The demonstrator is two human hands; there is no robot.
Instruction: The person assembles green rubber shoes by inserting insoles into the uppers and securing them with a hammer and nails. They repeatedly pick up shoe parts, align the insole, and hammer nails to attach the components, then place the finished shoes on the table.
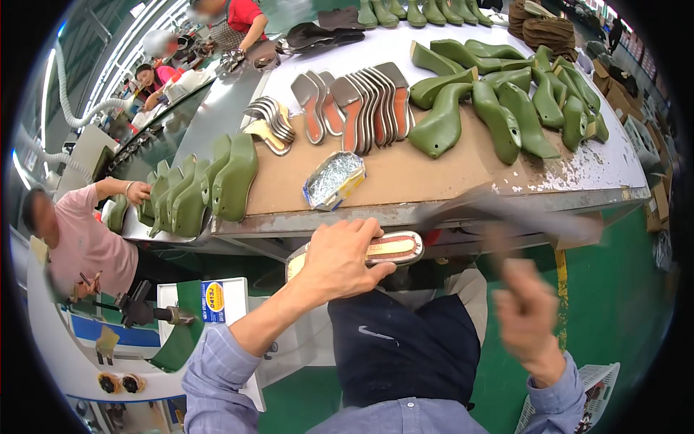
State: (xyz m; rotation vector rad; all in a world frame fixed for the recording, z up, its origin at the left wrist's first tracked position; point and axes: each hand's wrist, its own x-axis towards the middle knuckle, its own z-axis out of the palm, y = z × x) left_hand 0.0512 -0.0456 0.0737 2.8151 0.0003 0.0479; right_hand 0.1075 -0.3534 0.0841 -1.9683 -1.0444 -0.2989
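Note:
My left hand point(338, 262) is wrapped over a shoe last with an insole point(396, 247) on its upturned sole, held over my lap near the table's front edge. The insole is reddish brown with a pale centre strip and a pale rim. In my right hand point(526, 315), closed round its handle, is a hammer point(499, 217), heavily smeared by motion. It is raised to the right of the last, apart from it. Just beyond my left hand, a small box of shiny bits point(334, 179), likely tacks, sits on the table.
On the table point(289, 210) lie several insoles point(369, 108), a row of curved pieces point(273, 123) and many green shoe lasts point(499, 119). More lasts point(191, 192) stand at left, where a co-worker in pink point(94, 231) reaches. A white basket point(600, 390) is at lower right.

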